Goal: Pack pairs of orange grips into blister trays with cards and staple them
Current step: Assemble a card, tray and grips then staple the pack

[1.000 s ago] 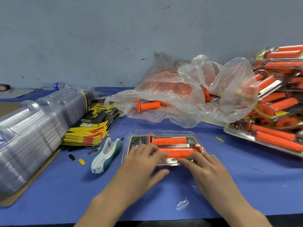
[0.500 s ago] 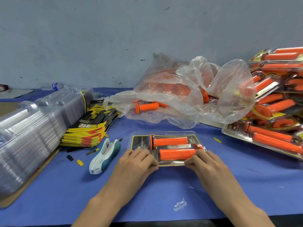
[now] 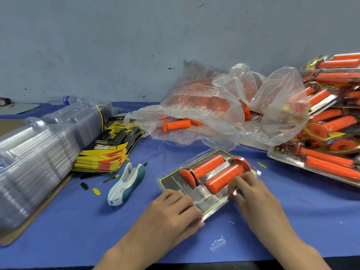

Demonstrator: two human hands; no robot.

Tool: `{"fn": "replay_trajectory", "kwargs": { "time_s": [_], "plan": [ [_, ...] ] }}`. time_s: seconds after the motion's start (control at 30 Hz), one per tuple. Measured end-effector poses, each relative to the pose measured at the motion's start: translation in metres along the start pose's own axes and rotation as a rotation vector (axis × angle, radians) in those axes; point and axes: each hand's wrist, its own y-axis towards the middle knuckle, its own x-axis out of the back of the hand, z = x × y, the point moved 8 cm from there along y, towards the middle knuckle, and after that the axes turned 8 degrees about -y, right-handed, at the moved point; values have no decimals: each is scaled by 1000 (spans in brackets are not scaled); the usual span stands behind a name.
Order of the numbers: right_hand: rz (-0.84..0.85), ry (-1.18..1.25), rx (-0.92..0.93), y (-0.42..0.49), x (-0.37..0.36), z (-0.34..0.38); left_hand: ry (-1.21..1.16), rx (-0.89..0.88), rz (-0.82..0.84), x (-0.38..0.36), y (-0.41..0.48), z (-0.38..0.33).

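A clear blister tray (image 3: 176,179) with a card and two orange grips (image 3: 224,178) lies slanted on the blue table, tilted up at its far right. My left hand (image 3: 173,207) grips its near left corner with curled fingers. My right hand (image 3: 251,193) pinches the tray's near right edge beside the front grip. A white and teal stapler (image 3: 126,183) lies to the left of the tray, untouched.
A stack of empty clear trays (image 3: 35,158) fills the left side, with yellow and black cards (image 3: 106,152) beside it. A plastic bag of loose orange grips (image 3: 220,112) sits behind. Finished packs (image 3: 327,160) pile up at the right. A small plastic scrap (image 3: 218,244) lies near the front edge.
The tray has turned from lying square to slanting, with its right end swung away and lifted. Both hands shifted to its near corners and now grip it.
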Motion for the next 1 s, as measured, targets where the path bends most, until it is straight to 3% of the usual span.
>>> {"fn": "replay_trajectory", "kwargs": {
  "time_s": [0.2, 0.47, 0.57, 0.67, 0.77, 0.87, 0.93, 1.0],
  "plan": [
    [33, 97, 33, 9, 2, -10, 7, 129, 89, -3, -8, 35],
    [-149, -131, 249, 7, 16, 21, 81, 291, 64, 9, -14, 71],
    [-179, -149, 317, 1, 13, 41, 86, 393, 143, 13, -21, 82],
    [-239, -136, 332, 0, 16, 49, 88, 326, 186, 6, -16, 63],
    [-302, -135, 359, -2, 20, 62, 131, 243, 77, 2, 1, 41],
    [-309, -107, 454, -8, 21, 74, 146, 278, 8, 7, 7, 41],
    [-302, 20, 370, -6, 26, 61, 136, 333, 2, 13, 3, 51],
    [-267, 291, -4, 4, 31, 19, 124, 379, 16, 17, 0, 60]
  ]
}}
